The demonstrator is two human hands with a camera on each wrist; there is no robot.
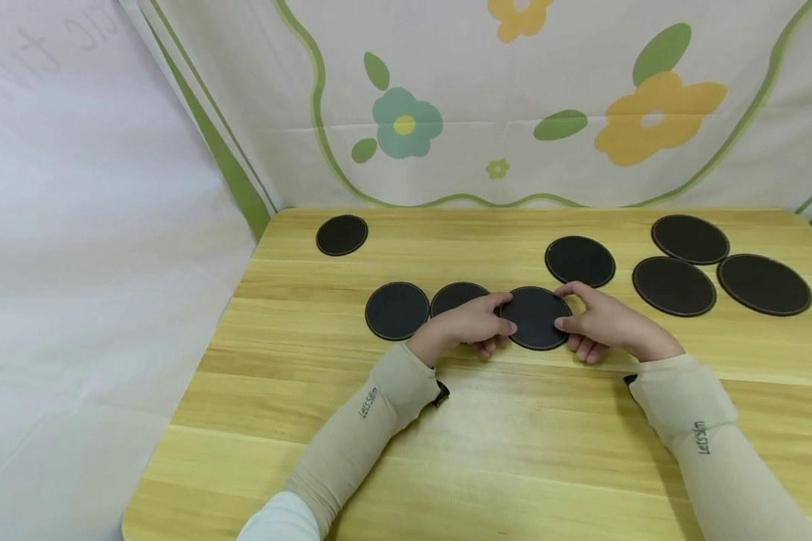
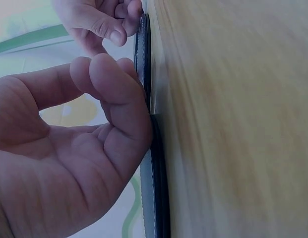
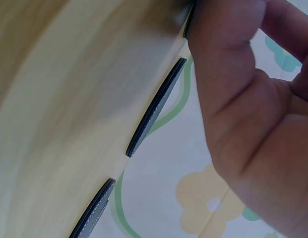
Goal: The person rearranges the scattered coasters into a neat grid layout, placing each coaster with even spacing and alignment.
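Observation:
A round black coaster (image 1: 536, 318) with a thin stitched rim lies flat on the wooden table between both hands. At its left edge, my left hand (image 1: 475, 321) holds the rim with thumb and index finger. My right hand (image 1: 607, 323) holds the opposite edge in the same way. Both hands have their other fingers curled under. Partly beneath the left hand lies another black coaster (image 1: 459, 295), touching a third coaster (image 1: 397, 310) on its left. Close up, the left wrist view shows the curled left fingers (image 2: 114, 89) over the coasters. Fingers hide the right hand's contact in the right wrist view.
A smaller black coaster (image 1: 341, 235) lies at the back left. Behind the right hand is another coaster (image 1: 580, 261). Further right, three coasters sit close together, including the rightmost coaster (image 1: 764, 284). A flower-patterned cloth (image 1: 474, 150) hangs behind the table (image 1: 501, 443).

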